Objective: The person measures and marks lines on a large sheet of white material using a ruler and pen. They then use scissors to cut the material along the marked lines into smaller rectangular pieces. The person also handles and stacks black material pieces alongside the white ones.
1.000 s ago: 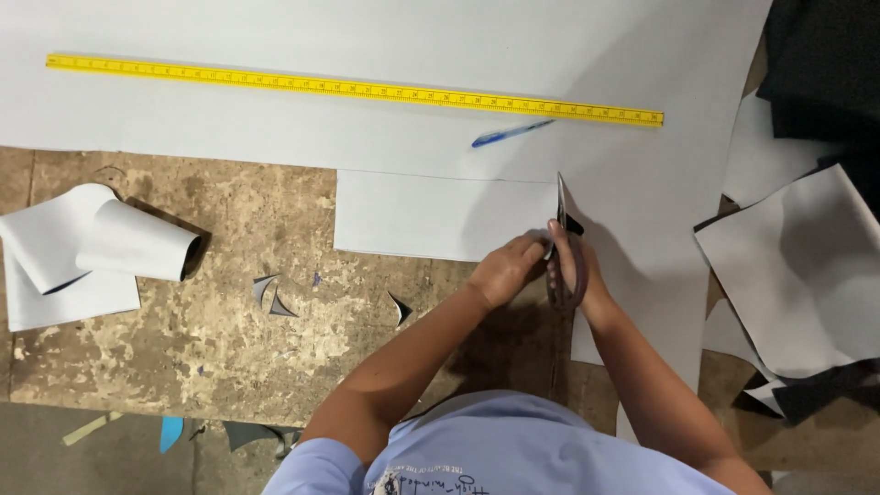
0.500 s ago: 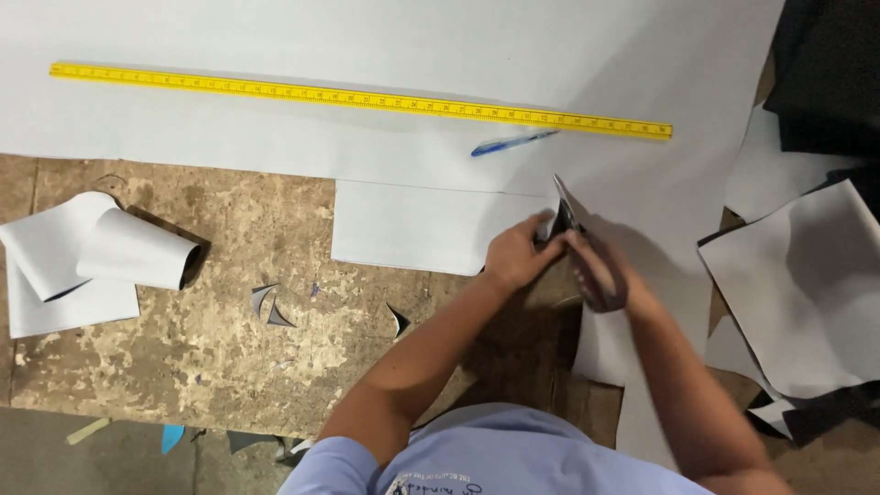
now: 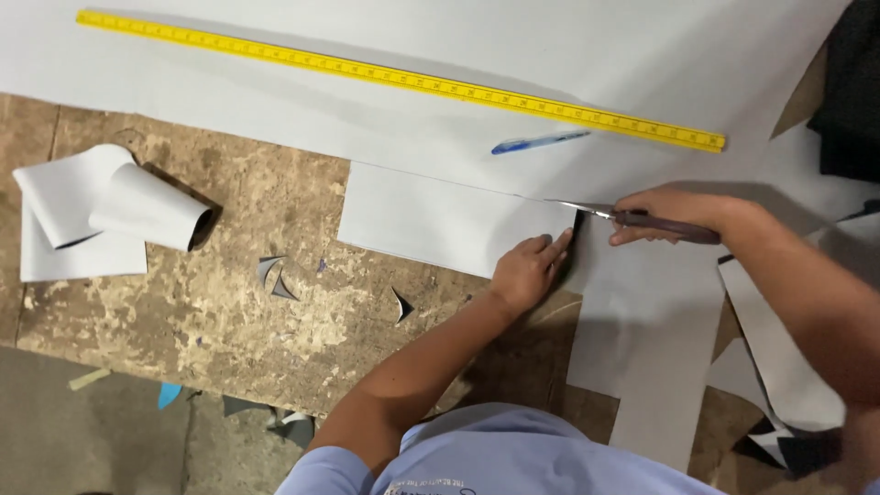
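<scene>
Right hand [image 3: 683,213]: I see fingers curled tight around scissors [image 3: 632,218].
Left hand [image 3: 527,269]: fingers flat, extended, pressing white sheet [image 3: 440,220] on worktop [image 3: 257,312].
Scissors: long axis horizontal, blades pointing left along the cut.

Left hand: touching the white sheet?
Touching. Head view shows the left hand pressed flat on the white sheet, fingers beside the scissors cut.

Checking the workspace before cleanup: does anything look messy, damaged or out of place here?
Small dark offcuts lie scattered on the worn, blotchy wooden board, and curled white sheets sit loose at its left. Nothing else stands out.
</scene>
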